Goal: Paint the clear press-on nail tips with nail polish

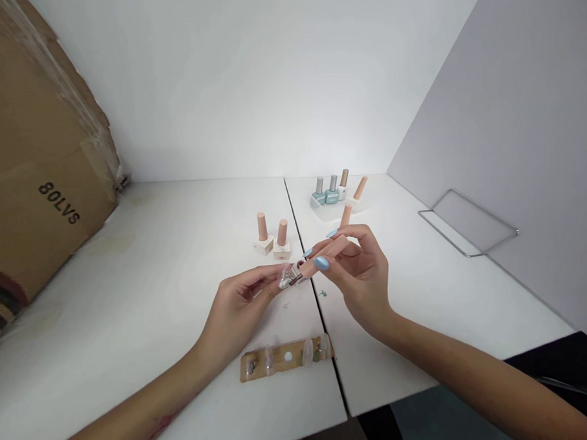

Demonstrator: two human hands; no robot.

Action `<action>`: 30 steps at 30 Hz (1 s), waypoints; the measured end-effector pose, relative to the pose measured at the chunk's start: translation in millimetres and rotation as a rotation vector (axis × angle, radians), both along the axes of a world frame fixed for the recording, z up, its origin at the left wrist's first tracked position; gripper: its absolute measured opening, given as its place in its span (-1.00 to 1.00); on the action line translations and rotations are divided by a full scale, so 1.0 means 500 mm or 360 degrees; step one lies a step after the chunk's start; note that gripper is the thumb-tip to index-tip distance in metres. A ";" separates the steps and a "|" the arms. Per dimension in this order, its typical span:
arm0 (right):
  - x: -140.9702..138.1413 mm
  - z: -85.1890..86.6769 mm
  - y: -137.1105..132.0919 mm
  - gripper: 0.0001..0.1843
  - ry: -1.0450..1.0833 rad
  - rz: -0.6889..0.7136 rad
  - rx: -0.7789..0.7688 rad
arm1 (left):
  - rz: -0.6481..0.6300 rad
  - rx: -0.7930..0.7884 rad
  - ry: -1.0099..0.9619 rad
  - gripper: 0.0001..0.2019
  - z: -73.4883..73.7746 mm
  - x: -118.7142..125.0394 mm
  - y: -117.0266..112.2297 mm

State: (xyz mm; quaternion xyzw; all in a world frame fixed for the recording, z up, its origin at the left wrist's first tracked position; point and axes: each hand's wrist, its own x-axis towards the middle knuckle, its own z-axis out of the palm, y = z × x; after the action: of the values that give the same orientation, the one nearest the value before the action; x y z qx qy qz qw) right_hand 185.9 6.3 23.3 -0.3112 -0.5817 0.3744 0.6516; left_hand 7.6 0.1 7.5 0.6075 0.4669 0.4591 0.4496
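Observation:
My right hand point(361, 275) is closed round a peach-coloured nail polish brush cap point(330, 251), its brush end pointing left. My left hand point(241, 303) pinches a small silvery false nail tip point(284, 280) right at the brush end. Both hands hover above the white table point(155, 284), near the seam between two tabletops. Below them lies a wooden strip point(284, 358) with several clear nail tips stuck on it.
Two peach-capped polish bottles point(273, 237) stand just beyond my hands. Several more bottles point(336, 191) sit in a white tray further back. A cardboard box point(33, 166) fills the left side. A wire stand point(469, 228) rests by the grey right wall.

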 end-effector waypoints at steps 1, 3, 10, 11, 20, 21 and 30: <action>-0.001 0.000 -0.001 -0.72 0.0000 0.0020 -0.0011 | -0.0003 0.0003 0.0003 -0.83 0.001 0.001 0.000; -0.003 -0.001 -0.002 -0.72 0.0000 0.0054 -0.0042 | -0.0013 0.0013 0.0016 -0.85 0.001 0.002 0.000; -0.002 -0.007 0.008 -0.73 0.0046 -0.0100 -0.0157 | -0.0045 0.0055 0.0018 -0.90 -0.003 0.001 -0.004; -0.001 -0.006 0.011 -0.73 0.0056 -0.0130 -0.0170 | -0.0044 0.0057 0.0022 -0.89 -0.005 0.000 -0.004; 0.005 -0.004 0.004 -0.72 0.0065 0.0077 -0.0031 | -0.0012 0.0201 0.0157 -0.86 -0.005 -0.004 -0.010; 0.004 -0.005 0.003 -0.72 0.0047 0.0106 -0.0023 | -0.0013 0.0247 0.0190 -0.85 -0.004 -0.004 -0.011; 0.010 0.002 0.015 -0.74 0.0079 -0.0182 -0.0245 | -0.0089 0.0507 0.0285 -0.78 -0.009 -0.002 -0.009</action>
State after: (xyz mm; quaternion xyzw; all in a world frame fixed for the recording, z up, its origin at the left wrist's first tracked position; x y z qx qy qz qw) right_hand 190.6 13.6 24.3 -0.3837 -0.5160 0.3878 0.6604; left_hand 6.7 -4.5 2.9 0.7223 0.4094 0.4586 0.3168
